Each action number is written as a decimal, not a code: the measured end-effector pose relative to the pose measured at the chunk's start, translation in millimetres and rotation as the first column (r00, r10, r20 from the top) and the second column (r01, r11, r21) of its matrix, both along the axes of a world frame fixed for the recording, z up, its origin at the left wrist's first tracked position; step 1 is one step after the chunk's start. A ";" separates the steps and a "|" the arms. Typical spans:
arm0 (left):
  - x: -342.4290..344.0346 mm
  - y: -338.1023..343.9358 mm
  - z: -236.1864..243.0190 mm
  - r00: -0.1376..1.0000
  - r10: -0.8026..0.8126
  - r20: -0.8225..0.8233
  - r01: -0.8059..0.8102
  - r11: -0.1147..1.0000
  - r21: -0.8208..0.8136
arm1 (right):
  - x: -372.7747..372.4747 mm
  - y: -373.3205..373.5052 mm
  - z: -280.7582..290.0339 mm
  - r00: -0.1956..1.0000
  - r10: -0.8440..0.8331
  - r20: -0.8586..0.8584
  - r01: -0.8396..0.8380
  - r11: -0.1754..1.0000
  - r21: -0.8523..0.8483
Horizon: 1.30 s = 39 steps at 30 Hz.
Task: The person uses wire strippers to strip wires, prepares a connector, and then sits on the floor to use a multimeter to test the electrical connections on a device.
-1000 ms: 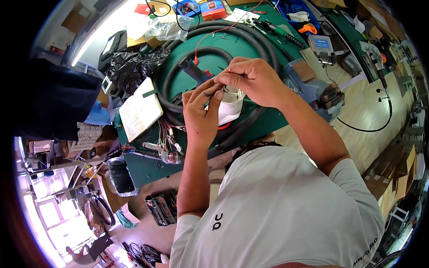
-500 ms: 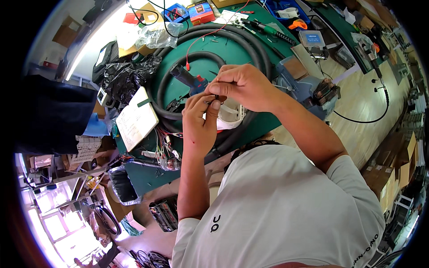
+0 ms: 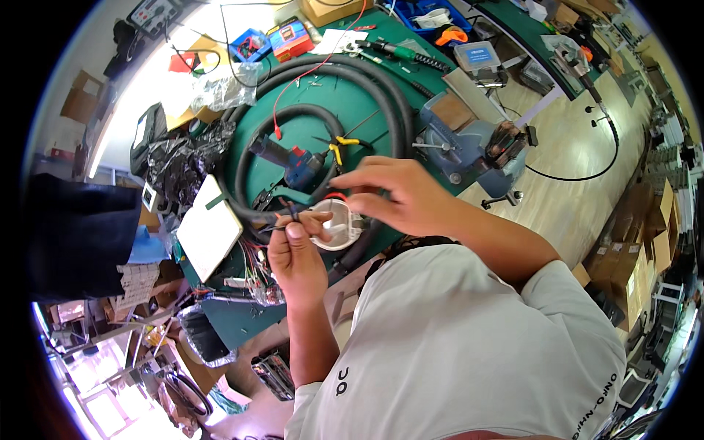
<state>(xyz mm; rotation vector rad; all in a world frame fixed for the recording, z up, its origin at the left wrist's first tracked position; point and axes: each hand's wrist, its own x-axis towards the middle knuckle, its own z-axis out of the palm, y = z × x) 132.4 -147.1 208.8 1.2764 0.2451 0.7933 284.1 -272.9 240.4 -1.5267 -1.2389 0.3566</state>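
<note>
Small dark, thin pieces are pinched between the thumb and fingers of my left hand; their exact kind is too small to make out. Apart from them, my right hand hovers to the right with thumb and fingers spread and nothing visible in its grasp. Between and below the hands is a white round plastic housing, partly hidden by the fingers. Beyond them lie a blue-and-black power drill and yellow-handled pliers on the green mat.
A thick black cable coils around the work area. An open notebook and loose wires lie left. A blue bench vise stands right, a green-handled tool farther back. A black plastic bag fills the left side.
My hands, together before, have parted: the left has come lower and left with the dark pieces, the right has opened. The pliers and more of the housing now show.
</note>
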 end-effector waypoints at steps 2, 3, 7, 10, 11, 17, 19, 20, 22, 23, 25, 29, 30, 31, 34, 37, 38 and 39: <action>-8.8 0.2 9.6 0.986 0.140 0.086 -0.141 0.990 0.007 | 3.2 -22.4 -5.0 0.999 -0.035 -0.004 0.035 0.993 -0.110; -18.5 4.4 17.0 0.982 0.176 0.068 -0.180 0.982 0.054 | 4.1 -32.5 -11.8 0.994 -0.058 -0.089 0.044 0.986 -0.158; -44.9 25.2 58.4 0.941 0.174 0.291 -0.208 0.974 0.092 | 12.2 -68.4 -44.0 0.921 -0.207 -0.329 0.136 0.965 -0.224; -75.6 23.3 83.1 0.893 0.248 0.375 -0.335 0.923 0.187 | 14.3 -74.6 -58.6 0.899 -0.287 -0.332 0.176 0.928 -0.328; -85.2 21.8 89.8 0.865 0.272 0.422 -0.369 0.915 0.165 | 13.3 -71.4 -62.8 0.911 -0.276 -0.305 0.165 0.924 -0.344; -136.7 21.5 93.1 0.757 0.573 0.315 -0.637 0.753 0.162 | 6.2 -67.3 -84.1 0.962 -0.265 -0.069 0.223 0.904 -0.365; -151.2 24.5 86.4 0.798 0.519 0.306 -0.577 0.804 0.144 | 4.0 -66.4 -80.7 0.979 -0.201 0.022 0.194 0.901 -0.388; -157.2 23.3 84.1 0.799 0.524 0.296 -0.577 0.807 0.127 | 2.2 -65.2 -82.5 0.983 -0.179 0.044 0.182 0.902 -0.391; -167.2 20.5 76.2 0.749 0.623 0.226 -0.653 0.752 0.093 | -1.6 -66.8 -80.9 0.986 -0.152 0.068 0.167 0.902 -0.398; -167.2 19.6 76.0 0.793 0.560 0.241 -0.598 0.791 0.130 | -3.2 -67.4 -78.4 0.988 -0.138 0.070 0.154 0.905 -0.396; -158.8 14.3 75.6 0.793 0.572 0.209 -0.598 0.797 0.090 | -5.3 -74.8 -80.0 0.989 -0.121 0.081 0.143 0.907 -0.396; -137.8 1.3 78.7 0.815 0.563 0.134 -0.575 0.814 0.082 | -6.4 -105.2 -76.9 0.988 -0.118 0.097 0.147 0.908 -0.392; -134.4 -5.3 78.1 0.795 0.591 0.135 -0.602 0.797 0.056 | -4.6 -114.4 -75.0 0.989 -0.113 0.100 0.143 0.911 -0.386; -128.2 -11.1 79.5 0.793 0.591 0.149 -0.602 0.797 0.045 | -3.4 -123.1 -74.1 0.988 -0.123 0.097 0.150 0.917 -0.370; -106.7 -36.3 84.9 0.816 0.548 0.184 -0.564 0.824 0.048 | 7.6 -151.0 -71.4 0.987 -0.133 0.089 0.154 0.946 -0.286; -73.4 -78.5 92.0 0.754 0.634 0.170 -0.652 0.754 0.083 | 31.7 -188.4 -60.6 0.989 -0.127 0.074 0.141 0.960 -0.241; -57.1 -95.7 96.5 0.717 0.666 0.208 -0.691 0.719 0.077 | 41.3 -202.7 -65.5 0.987 -0.139 0.085 0.151 0.974 -0.166; -41.8 -116.7 103.2 0.529 0.837 0.138 -0.842 0.538 -0.038 | 46.6 -216.0 -71.2 0.990 -0.133 0.054 0.139 0.979 -0.150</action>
